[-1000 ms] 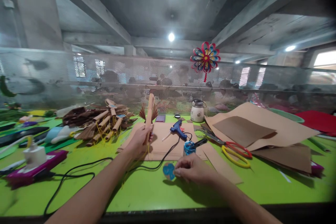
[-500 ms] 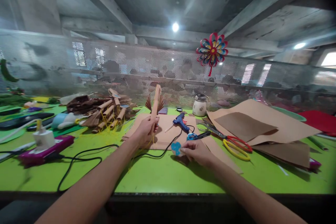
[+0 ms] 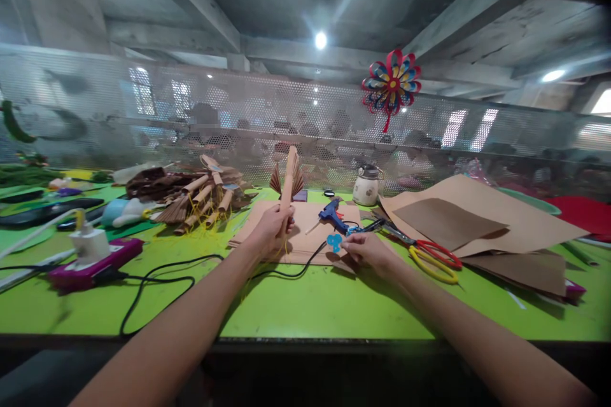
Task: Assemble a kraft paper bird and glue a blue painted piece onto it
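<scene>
My left hand [image 3: 275, 227] is wrapped round the lower end of a brown paper craft figure [image 3: 288, 183], a rolled strip with pleated fans at both sides, held upright. In a fingertip pinch, my right hand [image 3: 370, 250] holds a small blue paper cutout [image 3: 334, 242] with rounded lobes. Beneath both hands lies a stack of brown kraft paper [image 3: 305, 243]. A blue glue gun [image 3: 331, 215] rests on that stack, just beyond the right hand. Scissors with red and yellow handles [image 3: 434, 261] lie to the right of it.
Finished-looking brown paper rolls [image 3: 205, 197] with yellow strings are piled at left. A purple power strip [image 3: 95, 265] with a white plug and black cable lies nearer. Large kraft sheets [image 3: 477, 210] cover the right side. A white jar [image 3: 366, 187] stands before the mesh partition [image 3: 267, 121].
My right hand has moved slightly up and right with the blue cutout, nearer the glue gun. The left hand still grips the paper figure. The view has shifted a little.
</scene>
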Demonstrator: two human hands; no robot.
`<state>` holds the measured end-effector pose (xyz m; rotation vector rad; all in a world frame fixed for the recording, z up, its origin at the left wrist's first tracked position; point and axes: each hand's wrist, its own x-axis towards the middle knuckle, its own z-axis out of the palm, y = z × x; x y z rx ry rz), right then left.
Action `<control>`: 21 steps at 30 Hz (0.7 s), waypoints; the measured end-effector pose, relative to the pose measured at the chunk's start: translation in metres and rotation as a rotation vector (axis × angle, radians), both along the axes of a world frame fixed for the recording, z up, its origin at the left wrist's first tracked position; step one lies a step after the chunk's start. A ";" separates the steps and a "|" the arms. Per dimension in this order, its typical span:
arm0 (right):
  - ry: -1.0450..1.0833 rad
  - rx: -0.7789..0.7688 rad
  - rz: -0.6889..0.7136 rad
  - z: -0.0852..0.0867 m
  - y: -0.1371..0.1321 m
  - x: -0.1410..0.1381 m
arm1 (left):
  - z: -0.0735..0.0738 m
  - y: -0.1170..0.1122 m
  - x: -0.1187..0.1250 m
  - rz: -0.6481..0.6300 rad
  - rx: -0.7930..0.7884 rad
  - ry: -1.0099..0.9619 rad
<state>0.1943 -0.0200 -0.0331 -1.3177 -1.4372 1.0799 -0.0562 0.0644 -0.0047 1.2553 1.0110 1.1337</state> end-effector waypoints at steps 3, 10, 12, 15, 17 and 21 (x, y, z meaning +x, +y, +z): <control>0.003 -0.028 -0.002 0.003 0.000 0.001 | -0.001 0.001 0.001 -0.012 -0.005 0.004; -0.040 -0.059 0.059 0.007 -0.015 -0.005 | -0.002 0.006 0.001 -0.016 0.008 0.010; -0.053 -0.082 0.074 0.010 -0.019 -0.004 | -0.002 0.006 0.001 -0.015 0.011 0.020; -0.070 -0.118 0.064 0.014 -0.021 0.003 | 0.001 0.004 0.000 -0.022 0.013 0.033; -0.075 -0.127 0.051 0.017 -0.022 0.009 | 0.003 0.002 0.001 -0.025 0.016 0.038; -0.084 -0.130 0.023 0.018 -0.022 0.017 | 0.005 -0.003 0.001 -0.015 0.017 0.049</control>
